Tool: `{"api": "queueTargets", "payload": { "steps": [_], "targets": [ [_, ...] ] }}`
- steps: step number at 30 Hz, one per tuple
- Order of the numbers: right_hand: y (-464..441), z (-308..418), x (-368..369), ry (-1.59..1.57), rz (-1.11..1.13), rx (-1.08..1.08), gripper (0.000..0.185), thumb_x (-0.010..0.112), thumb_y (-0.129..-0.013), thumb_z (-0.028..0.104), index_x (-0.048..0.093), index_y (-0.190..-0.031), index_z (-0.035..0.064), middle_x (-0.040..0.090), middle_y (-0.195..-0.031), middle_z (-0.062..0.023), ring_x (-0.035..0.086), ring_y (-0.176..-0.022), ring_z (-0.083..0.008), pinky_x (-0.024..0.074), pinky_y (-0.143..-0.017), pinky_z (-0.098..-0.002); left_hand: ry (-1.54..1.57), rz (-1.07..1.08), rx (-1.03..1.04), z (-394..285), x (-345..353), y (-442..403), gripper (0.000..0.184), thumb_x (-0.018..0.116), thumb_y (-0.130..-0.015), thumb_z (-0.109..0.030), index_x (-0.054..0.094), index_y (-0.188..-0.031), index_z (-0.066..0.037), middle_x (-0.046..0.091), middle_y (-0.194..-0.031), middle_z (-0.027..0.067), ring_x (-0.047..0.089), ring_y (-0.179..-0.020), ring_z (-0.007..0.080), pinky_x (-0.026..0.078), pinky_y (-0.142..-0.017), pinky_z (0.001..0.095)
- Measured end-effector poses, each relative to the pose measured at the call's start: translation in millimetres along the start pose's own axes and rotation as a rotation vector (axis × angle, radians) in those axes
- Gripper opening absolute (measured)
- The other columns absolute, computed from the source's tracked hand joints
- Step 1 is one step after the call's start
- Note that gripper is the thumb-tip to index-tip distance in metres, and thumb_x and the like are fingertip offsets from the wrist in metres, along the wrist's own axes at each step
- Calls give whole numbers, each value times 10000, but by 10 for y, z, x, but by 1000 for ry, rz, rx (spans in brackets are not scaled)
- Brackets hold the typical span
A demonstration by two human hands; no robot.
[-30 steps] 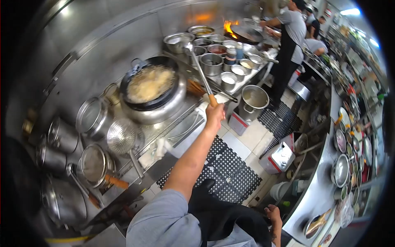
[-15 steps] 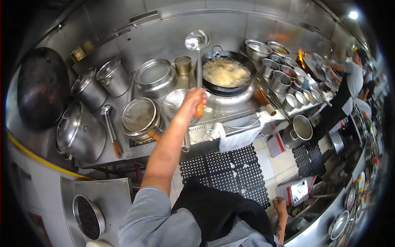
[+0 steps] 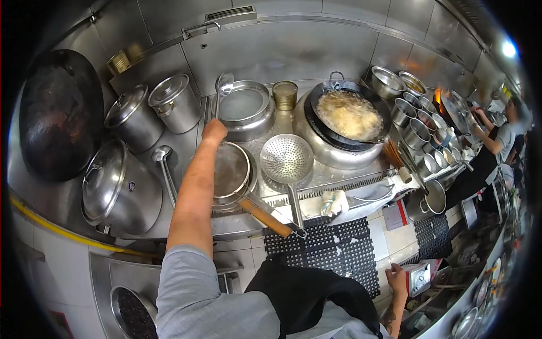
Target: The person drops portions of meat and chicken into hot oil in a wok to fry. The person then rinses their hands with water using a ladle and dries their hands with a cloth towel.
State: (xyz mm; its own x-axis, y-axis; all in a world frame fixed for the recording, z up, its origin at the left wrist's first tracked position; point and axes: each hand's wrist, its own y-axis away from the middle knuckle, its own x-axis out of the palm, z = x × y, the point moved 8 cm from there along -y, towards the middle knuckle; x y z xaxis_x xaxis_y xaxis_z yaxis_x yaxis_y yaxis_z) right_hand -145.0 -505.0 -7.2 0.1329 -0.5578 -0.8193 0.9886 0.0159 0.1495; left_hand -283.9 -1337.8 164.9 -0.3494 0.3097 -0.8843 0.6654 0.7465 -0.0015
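My left hand [image 3: 214, 131] is closed around the handle of a metal ladle [image 3: 225, 83]. The ladle points upward, its bowl by the rim of a wide steel pot [image 3: 261, 121] of cloudy liquid. Below that hand, a round fine strainer [image 3: 230, 169] with a wooden handle rests on stacked vessels. A perforated skimmer [image 3: 287, 158] lies to the right. Further right, food bubbles in oil inside a black wok [image 3: 319, 121]. My right hand [image 3: 397, 277] hangs low at my side, fingers curled, with nothing visible in it.
Lidded steel pots [image 3: 121, 186] and a second ladle [image 3: 162, 153] stand at left. A tin can [image 3: 284, 96] sits beside the wok. Several metal containers [image 3: 416, 133] line the right side. A co-worker [image 3: 497, 141] handles a flaming wok. Black rubber mats [image 3: 339, 248] cover the floor.
My left hand has carried the ladle leftward, from beside the wok to the pot of cloudy liquid. The view has shifted left. My right hand still hangs low.
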Motion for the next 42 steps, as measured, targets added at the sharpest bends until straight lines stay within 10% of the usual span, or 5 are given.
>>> {"api": "queueTargets", "payload": {
  "steps": [7, 12, 28, 36, 42],
  "targets": [
    [-25, 891, -163, 82, -120, -185, 387, 672, -730, 101, 576, -1064, -70, 620, -835, -179, 593, -662, -257, 473, -596, -338, -167, 367, 66, 457, 735, -586, 173, 521, -738, -76, 650, -797, 23, 653, -793, 209, 652, -696, 333, 524, -641, 450],
    [-172, 1314, -216, 28, -52, -149, 395, 673, -725, 80, 567, -1078, -60, 612, -865, -181, 587, -687, -273, 469, -604, -342, 1108, 711, -243, 187, 590, -101, 128, 526, -750, -79, 474, -635, -56, 485, -543, 37, 491, -448, 144, 442, -407, 265],
    [-1930, 3262, 812, -335, 136, -671, 226, 615, -832, 137, 629, -990, -24, 650, -811, -102, 575, -649, -140, 463, -570, -270, 1359, 1042, -393, -260, -186, 1226, 186, 480, -814, -44, 437, -972, 44, 507, -745, 50, 485, -546, 88, 435, -429, 207],
    [-3177, 4018, 2529, -1528, 710, 394, 193, 428, -943, 188, 544, -991, 43, 605, -780, -75, 557, -611, -173, 505, -557, -300, 1247, 967, -366, -492, -353, 2038, 168, 537, -771, -1, 491, -927, 42, 516, -731, 56, 481, -553, 100, 393, -427, 228],
    [-3616, 3955, 3392, -1432, 648, 467, 92, 473, -910, 123, 503, -838, 75, 507, -655, -31, 461, -518, -155, 386, -452, -287, 1168, 1054, -371, -540, -310, 2399, 259, 527, -777, -4, 480, -1027, 48, 520, -802, 60, 480, -559, 87, 404, -413, 223]
  ]
}}
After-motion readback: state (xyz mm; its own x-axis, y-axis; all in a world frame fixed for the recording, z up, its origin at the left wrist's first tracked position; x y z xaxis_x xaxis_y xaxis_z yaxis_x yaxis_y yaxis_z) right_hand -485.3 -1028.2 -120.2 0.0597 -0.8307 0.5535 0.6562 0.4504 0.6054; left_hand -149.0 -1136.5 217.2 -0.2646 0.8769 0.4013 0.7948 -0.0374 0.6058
